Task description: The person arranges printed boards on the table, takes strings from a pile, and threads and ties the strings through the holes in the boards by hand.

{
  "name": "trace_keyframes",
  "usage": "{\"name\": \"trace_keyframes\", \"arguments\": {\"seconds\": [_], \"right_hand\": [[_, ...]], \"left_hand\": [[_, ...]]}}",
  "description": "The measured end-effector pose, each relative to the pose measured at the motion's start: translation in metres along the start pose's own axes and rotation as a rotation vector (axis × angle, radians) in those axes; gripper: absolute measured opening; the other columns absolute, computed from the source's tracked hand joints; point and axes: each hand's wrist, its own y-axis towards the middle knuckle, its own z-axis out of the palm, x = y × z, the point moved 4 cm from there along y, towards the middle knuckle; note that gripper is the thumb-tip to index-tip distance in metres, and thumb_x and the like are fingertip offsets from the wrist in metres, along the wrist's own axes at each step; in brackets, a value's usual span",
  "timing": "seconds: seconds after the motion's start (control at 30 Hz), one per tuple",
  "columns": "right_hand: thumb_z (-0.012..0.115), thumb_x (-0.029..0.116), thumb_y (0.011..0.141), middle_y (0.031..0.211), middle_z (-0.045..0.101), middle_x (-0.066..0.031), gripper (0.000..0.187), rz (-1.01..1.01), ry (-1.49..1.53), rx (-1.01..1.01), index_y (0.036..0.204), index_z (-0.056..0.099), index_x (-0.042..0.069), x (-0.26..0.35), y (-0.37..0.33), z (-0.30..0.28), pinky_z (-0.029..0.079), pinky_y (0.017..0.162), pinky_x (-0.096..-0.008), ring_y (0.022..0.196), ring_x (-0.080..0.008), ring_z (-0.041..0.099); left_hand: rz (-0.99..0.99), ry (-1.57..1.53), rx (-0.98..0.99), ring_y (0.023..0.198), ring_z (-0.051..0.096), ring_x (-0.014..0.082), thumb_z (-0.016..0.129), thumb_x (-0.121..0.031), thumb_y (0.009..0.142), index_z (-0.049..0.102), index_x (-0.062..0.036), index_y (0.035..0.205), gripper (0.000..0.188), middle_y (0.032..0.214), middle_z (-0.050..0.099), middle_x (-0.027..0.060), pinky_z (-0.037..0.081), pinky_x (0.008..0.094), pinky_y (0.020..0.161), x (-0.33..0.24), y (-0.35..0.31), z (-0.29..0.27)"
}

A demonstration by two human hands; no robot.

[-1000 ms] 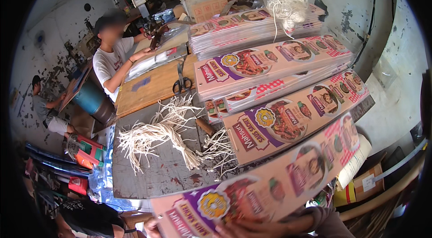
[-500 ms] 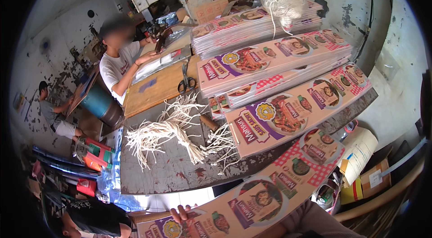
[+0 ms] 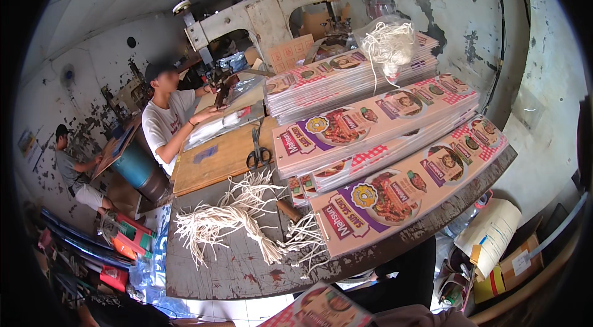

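Only a forearm (image 3: 420, 314) is showing at the near edge, right of centre, lying beside a printed cardboard sheet (image 3: 318, 308); the hands themselves are lying out of view, so whether the fingers are apart or clamped cannot be told. Half a second ago fingers were gripping that sheet higher up; it is now sitting lower, mostly cut off. On the worn table (image 3: 228, 265), bundles of white string (image 3: 228, 225) are lying left of stacked printed sheets (image 3: 401, 188), with scissors (image 3: 258, 155) farther off. A person in white (image 3: 164, 126) is working at the far left.
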Motion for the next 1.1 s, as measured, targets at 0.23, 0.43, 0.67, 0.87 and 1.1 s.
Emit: {"name": "trace_keyframes", "arguments": {"seconds": [0.23,0.43,0.67,0.87,1.1], "right_hand": [[0.048,0.024,0.079,0.112,0.055,-0.0189,0.047,-0.012,-0.019,0.028,0.119,0.052,-0.001,-0.019,0.006,0.006,0.044,0.089,-0.0436,0.107,-0.0311,0.052],[0.048,0.023,0.079,0.110,0.055,-0.0184,0.045,-0.046,-0.015,0.043,0.117,0.053,-0.001,-0.028,0.012,0.018,0.044,0.088,-0.0432,0.106,-0.0307,0.053],[0.048,0.022,0.079,0.108,0.056,-0.0178,0.043,-0.119,-0.002,0.069,0.116,0.054,0.000,-0.026,0.021,0.042,0.045,0.087,-0.0427,0.105,-0.0302,0.053],[0.049,0.020,0.079,0.106,0.056,-0.0172,0.042,-0.257,0.024,0.105,0.115,0.054,0.001,-0.007,0.032,0.090,0.046,0.085,-0.0423,0.104,-0.0297,0.053],[0.049,0.019,0.079,0.104,0.057,-0.0166,0.040,-0.429,0.010,0.122,0.114,0.055,0.001,0.028,0.043,0.142,0.047,0.084,-0.0419,0.103,-0.0292,0.054]], "left_hand": [[-0.012,0.018,-0.032,0.054,0.051,0.0138,0.060,-0.027,0.082,0.056,-0.0017,0.080,0.026,0.063,0.053,0.0048,0.043,0.0268,0.052,0.009,0.007,0.014],[-0.011,0.035,-0.041,0.054,0.051,0.0135,0.060,-0.028,0.083,0.055,-0.0017,0.080,0.026,0.063,0.052,0.0045,0.042,0.0267,0.052,0.012,0.011,0.024],[-0.010,0.055,-0.056,0.054,0.050,0.0131,0.059,-0.028,0.083,0.055,-0.0018,0.079,0.026,0.063,0.051,0.0042,0.041,0.0266,0.052,0.016,0.022,0.035],[-0.003,0.056,-0.066,0.055,0.049,0.0128,0.058,-0.028,0.084,0.054,-0.0018,0.079,0.027,0.063,0.051,0.0039,0.041,0.0264,0.052,0.020,0.024,0.039],[0.038,0.068,-0.075,0.055,0.049,0.0125,0.057,-0.028,0.084,0.054,-0.0018,0.079,0.027,0.063,0.050,0.0036,0.040,0.0263,0.052,0.016,0.026,0.035]]}}
